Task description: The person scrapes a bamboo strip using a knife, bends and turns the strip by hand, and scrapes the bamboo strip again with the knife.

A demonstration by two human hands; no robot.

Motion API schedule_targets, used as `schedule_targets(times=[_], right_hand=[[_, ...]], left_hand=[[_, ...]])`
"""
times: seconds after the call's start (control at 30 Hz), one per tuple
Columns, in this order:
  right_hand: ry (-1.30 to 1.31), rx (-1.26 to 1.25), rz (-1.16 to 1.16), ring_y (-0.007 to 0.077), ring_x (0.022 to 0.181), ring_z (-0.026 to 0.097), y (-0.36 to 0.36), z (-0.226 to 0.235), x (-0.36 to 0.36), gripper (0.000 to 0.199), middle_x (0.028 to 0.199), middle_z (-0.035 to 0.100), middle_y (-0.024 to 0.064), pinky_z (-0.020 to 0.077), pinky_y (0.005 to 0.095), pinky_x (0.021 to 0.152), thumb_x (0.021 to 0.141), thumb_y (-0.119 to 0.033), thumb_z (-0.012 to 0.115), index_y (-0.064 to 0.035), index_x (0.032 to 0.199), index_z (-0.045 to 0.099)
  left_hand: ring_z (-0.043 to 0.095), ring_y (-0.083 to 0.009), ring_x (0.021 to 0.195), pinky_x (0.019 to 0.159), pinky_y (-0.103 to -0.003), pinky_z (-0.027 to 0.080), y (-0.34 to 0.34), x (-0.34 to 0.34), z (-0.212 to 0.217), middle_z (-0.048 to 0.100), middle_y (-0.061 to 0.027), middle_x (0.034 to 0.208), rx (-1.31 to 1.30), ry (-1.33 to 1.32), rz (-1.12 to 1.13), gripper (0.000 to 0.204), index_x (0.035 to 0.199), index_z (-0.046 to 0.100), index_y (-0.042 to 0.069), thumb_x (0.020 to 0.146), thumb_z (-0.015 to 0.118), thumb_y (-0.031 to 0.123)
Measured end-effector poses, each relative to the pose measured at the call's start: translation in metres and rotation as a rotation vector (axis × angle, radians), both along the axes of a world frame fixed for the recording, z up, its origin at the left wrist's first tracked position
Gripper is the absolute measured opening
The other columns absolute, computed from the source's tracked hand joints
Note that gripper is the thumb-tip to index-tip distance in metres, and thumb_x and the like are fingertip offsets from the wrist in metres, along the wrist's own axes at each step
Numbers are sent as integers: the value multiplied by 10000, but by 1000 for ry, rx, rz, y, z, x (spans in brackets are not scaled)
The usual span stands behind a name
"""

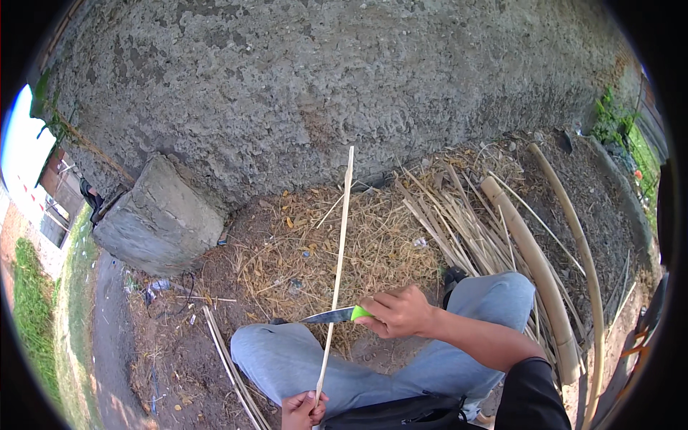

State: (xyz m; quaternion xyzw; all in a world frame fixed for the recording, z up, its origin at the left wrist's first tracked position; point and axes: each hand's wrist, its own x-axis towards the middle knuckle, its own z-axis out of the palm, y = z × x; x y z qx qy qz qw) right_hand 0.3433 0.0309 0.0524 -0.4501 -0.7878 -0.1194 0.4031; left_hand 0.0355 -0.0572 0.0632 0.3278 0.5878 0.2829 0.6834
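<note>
Your right hand (398, 312) grips a knife (337, 314) with a glossy, smooth lime-green plastic handle and a dull grey metal blade that shows a faint sheen. Your left hand (303, 409) pinches a thin bamboo strip (337, 272), pale, dry and matt, with a fibrous look. Your trousers (301, 358) are soft, faded grey-blue cloth, matt and creased. The wall (322, 79) ahead of you is coarse, pitted grey concrete, and the block (159, 218) beside it is rough the same way. The bamboo poles (534, 265) on your right are smooth, tan and slightly shiny; the ground litter (373, 236) is dry, strawy shavings
</note>
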Motion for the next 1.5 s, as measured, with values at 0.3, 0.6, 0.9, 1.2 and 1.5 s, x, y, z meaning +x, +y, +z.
schedule_targets(times=[0.3,0.6,0.9,1.2,1.5], right_hand=[[52,-135,-87,155,384,517,-1,-1,-2,221,562,548,12,360,303,337,869,-306,694,-87,850,669],[208,-143,-156,181,389,539,6,14,12,221,563,595,53,377,345,356,880,-269,683,-58,817,692],[263,-66,-376,178,393,551,43,16,51,225,580,614,51,364,326,324,891,-282,673,-62,859,704],[312,-108,-336,170,374,518,36,21,42,225,552,597,58,364,322,349,853,-259,711,-36,827,700],[156,-89,-159,185,364,519,17,19,20,238,565,613,40,347,344,329,889,-308,671,-79,829,696]], left_hand=[[349,-40,450,408,-207,243,6,22,-10,440,48,575,22,29,-65,270,928,637,16,1018,501,231],[342,-38,447,398,-205,252,14,17,-16,447,39,587,-18,-29,-58,263,918,629,17,1012,518,236],[349,-43,435,390,-204,244,7,10,-13,463,29,585,13,-37,-81,263,894,624,6,1004,528,225],[365,-43,431,387,-194,249,3,4,-10,473,32,575,-4,-50,-84,265,882,637,13,996,540,232],[360,-44,430,388,-195,246,7,6,-10,470,29,577,8,-60,-73,275,887,623,12,1004,526,241]])
